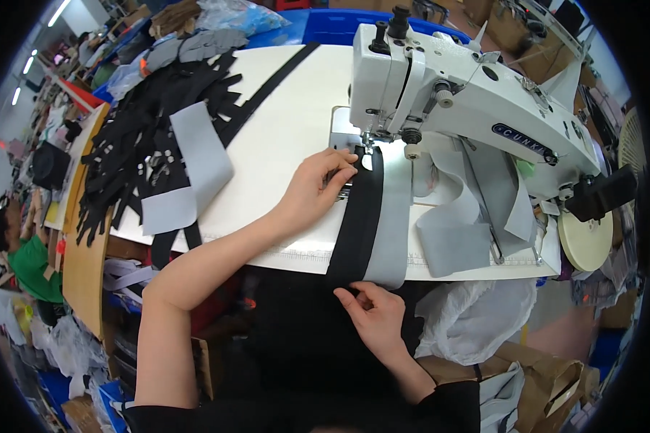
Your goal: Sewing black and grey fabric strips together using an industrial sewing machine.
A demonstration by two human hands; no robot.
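A black fabric strip [357, 224] lies along a grey fabric strip [393, 224], both running from under the presser foot [368, 157] of a white sewing machine [440, 94] to the table's front edge. My left hand [314, 186] is beside the presser foot, thumb and fingers closed at the black strip's left edge; its fingertips are partly hidden. Just below the table edge, my right hand [377, 317] has its thumb and index finger pinched at the near end of the strips, its other fingers curled.
Left on the white table [282, 108] is a heap of black straps [133, 137], with a folded grey piece [201, 155] over it. Loose grey strips [451, 238] lie right of the needle. A white plastic bag [477, 317] hangs below the edge. Far left, a person in green [35, 267] sits.
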